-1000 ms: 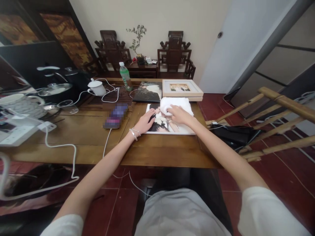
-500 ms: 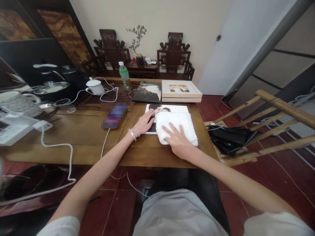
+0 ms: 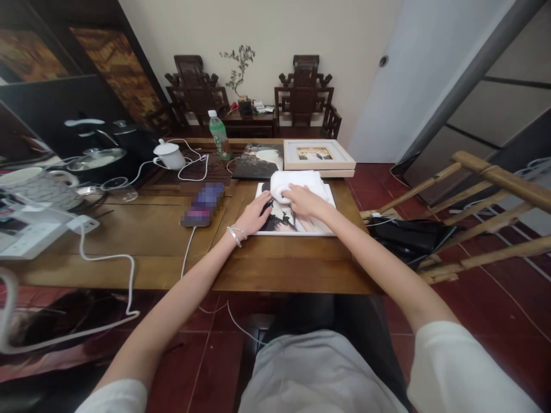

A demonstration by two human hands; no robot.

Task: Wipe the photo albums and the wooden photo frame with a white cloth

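Reaching right hand point(image 3: 303, 201) palm-down on towel point(image 3: 295, 180)

text: none legible | bottle label point(image 3: 219, 137): too small | phone screen point(image 3: 203, 203): blurred

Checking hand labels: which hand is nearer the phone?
Left. The left hand rests on the photo, just right of the phone; the right hand holds the towel farther right.

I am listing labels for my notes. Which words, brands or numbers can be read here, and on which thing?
None can be read.
Label on the green bottle: too small to read.
Screen of the phone: blurred.
The photo print under the white towel: no words show.
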